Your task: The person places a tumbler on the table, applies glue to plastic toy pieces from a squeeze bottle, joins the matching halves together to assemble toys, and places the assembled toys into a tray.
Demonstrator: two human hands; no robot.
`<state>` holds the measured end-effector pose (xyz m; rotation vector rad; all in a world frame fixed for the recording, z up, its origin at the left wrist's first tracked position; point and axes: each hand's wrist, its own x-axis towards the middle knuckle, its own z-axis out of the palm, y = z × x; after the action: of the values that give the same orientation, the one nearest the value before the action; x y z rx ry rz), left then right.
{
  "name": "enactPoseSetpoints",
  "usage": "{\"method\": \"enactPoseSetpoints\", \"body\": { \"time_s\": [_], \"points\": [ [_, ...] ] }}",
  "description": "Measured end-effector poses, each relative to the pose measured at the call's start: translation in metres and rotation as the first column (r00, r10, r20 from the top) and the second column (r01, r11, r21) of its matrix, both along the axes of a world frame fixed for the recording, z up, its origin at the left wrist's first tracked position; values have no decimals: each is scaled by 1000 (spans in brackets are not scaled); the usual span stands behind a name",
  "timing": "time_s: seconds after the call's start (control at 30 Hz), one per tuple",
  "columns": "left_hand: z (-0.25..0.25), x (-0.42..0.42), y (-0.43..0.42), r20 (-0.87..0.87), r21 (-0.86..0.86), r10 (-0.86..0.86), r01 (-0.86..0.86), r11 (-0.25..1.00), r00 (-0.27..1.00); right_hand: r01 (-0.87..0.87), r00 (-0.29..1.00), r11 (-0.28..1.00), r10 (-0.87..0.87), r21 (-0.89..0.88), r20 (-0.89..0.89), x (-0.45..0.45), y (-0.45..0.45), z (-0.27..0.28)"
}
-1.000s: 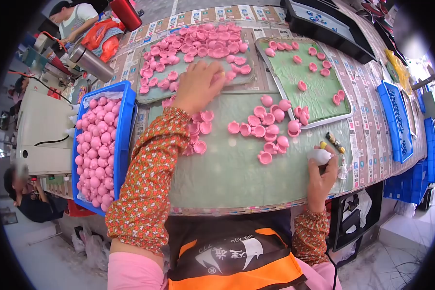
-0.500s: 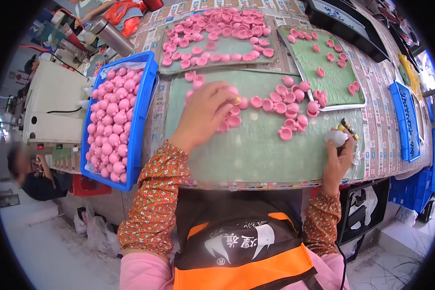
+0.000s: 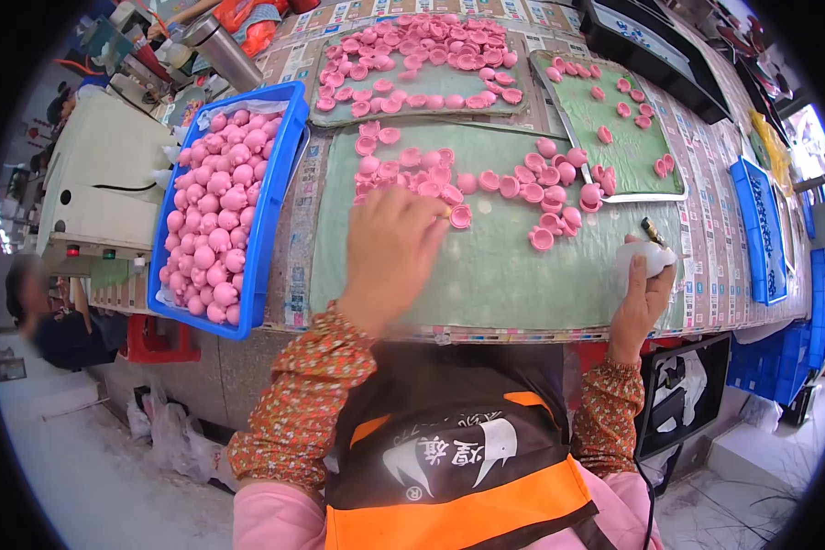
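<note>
Head: left hand (image 3: 396,249) seemingly touches pink cup (image 3: 461,217), right hand (image 3: 643,298) holds bottle (image 3: 647,258).

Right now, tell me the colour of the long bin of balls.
Blue bin, best seen in the head view.

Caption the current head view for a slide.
Left hand at pink cups on a green sheet, right hand holding a white object, blue crate of pink balls at left.

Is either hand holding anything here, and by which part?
The right hand holds a white object by its rounded body, between thumb and fingers. The left hand is at a pink cup; a hold there cannot be told.
</note>
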<state>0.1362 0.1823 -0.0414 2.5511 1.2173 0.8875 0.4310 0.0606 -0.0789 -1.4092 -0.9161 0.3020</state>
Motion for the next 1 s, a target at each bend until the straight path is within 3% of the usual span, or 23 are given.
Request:
{"method": "enactPoseSetpoints", "body": {
  "time_s": [0.07, 0.13, 0.23, 0.3, 0.43, 0.5, 0.53, 0.57, 0.6, 0.63, 0.73, 0.8, 0.93, 1.0],
  "points": [
    [0, 17, -5, -55, 45, 59, -57, 997, 997, -24, 1000, 1000, 24, 15, -9, -16, -2, 14],
    [-3, 27, -7, -106, 91, 112, -103, 991, 988, -112, 984, 993, 115, 36, -136, -32, -6, 24],
    [-13, 33, -4, -160, 53, 86, -78, 996, 983, -187, 975, 982, 181, -31, -131, -48, -15, 34],
    [-17, 33, -3, -143, 123, 58, -40, 992, 988, -198, 973, 980, 193, -33, -128, -58, -17, 35],
    [-13, 22, -12, -100, 103, -62, 72, 992, 993, -323, 926, 943, 297, -80, -235, -69, -20, 39],
    [-4, 17, -23, 182, 10, -245, 247, 969, 952, -348, 900, 927, 289, -138, -325, -82, -16, 46],
    [0, 15, -30, 181, -1, -254, 259, 966, 950, -385, 873, 909, 302, -162, -382, -87, -14, 49],
    [3, 13, -39, 289, -109, -268, 309, 945, 919, -376, 875, 910, 287, -172, -390, -90, -13, 52],
    [7, 11, -48, 393, -210, -263, 364, 907, 881, -449, 834, 873, 333, -191, -440, -94, -11, 54],
    [9, 9, -55, 391, -223, -264, 369, 902, 882, -522, 786, 829, 375, -202, -492, -99, -9, 54],
    [11, 1, -74, 455, -391, -197, 393, 832, 869, -590, 710, 789, 405, -173, -576, -110, -6, 48],
    [6, -5, -84, 542, -587, -55, 424, 690, 839, -635, 649, 752, 395, -177, -651, -115, -6, 53],
    [-11, -11, -103, 628, -629, 21, 492, 602, 778, -711, 565, 684, 418, -163, -712, -116, -5, 54],
    [-7, -9, -110, 706, -671, 201, 552, 495, 679, -762, 490, 631, 414, -146, -768, -117, -5, 56]
  ]
}}
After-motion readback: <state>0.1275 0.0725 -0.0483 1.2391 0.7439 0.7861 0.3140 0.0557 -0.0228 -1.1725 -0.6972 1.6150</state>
